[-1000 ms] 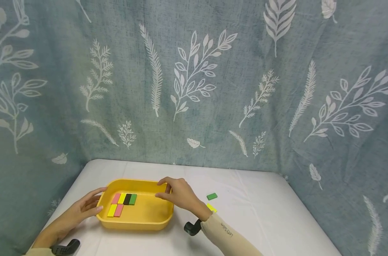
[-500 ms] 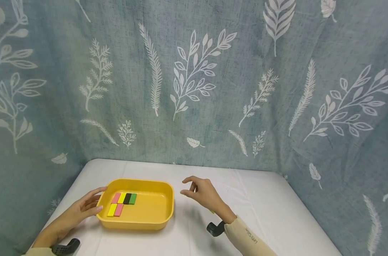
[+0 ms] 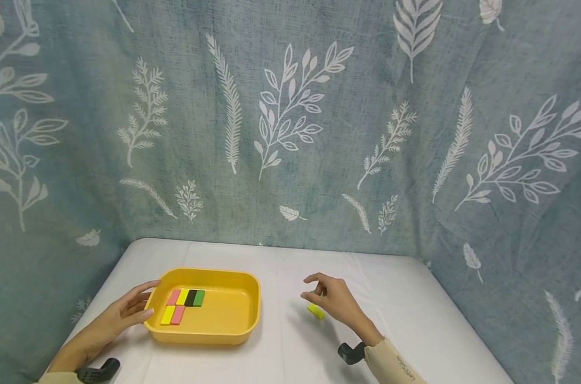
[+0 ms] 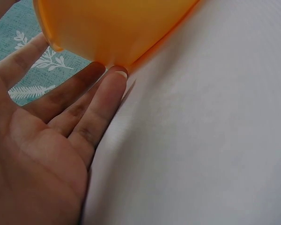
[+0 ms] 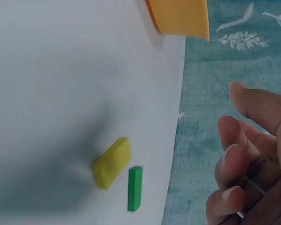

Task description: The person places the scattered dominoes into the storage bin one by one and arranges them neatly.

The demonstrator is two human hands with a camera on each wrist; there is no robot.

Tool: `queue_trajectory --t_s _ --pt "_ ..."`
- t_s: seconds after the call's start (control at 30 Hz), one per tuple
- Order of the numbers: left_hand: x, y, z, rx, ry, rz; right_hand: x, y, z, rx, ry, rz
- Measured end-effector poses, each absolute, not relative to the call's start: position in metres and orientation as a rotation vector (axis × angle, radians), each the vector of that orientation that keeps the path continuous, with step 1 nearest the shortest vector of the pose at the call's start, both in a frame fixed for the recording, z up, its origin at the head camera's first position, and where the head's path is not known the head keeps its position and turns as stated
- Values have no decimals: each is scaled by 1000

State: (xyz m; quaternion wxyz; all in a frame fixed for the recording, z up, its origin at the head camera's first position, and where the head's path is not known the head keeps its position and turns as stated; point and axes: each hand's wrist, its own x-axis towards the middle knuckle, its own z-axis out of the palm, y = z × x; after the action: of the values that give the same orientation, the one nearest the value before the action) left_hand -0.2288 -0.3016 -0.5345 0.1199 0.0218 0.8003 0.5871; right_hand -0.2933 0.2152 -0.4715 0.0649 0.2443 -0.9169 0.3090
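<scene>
A yellow tray (image 3: 201, 338) stands on the table's left half. My left hand (image 3: 121, 316) touches its left end, fingers extended against the outer wall (image 4: 107, 33). Inside lie flat blocks in two rows: pink (image 3: 173, 297), yellow (image 3: 182, 297), black (image 3: 191, 297) and green (image 3: 199, 298) behind, yellow (image 3: 167, 315) and pink (image 3: 177, 315) in front. Right of the tray, my right hand (image 3: 337, 300) hovers with bent fingers apart, holding nothing. Below its fingertips lies a loose yellow block (image 3: 316, 311). A green block (image 5: 135, 189) lies near it, mostly hidden behind the hand in the head view.
A white cloth (image 3: 396, 314) covers the table. Behind it and along both sides hangs a blue-green leaf-patterned curtain (image 3: 319, 160). Each wrist carries a black device (image 3: 352, 353).
My right hand has moved right from over the tray's right end to above the loose blocks. The left hand and the tray have stayed in place.
</scene>
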Motion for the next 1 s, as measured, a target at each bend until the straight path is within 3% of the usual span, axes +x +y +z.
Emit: queue_trajectory --t_s 0.5,1.0 --pt "-227 -299 -534 52 2349 1714 -296 259 -495 538 -2852 901" --pt "-226 -300 -534 54 2358 1704 -299 274 -519 416 -2959 903"
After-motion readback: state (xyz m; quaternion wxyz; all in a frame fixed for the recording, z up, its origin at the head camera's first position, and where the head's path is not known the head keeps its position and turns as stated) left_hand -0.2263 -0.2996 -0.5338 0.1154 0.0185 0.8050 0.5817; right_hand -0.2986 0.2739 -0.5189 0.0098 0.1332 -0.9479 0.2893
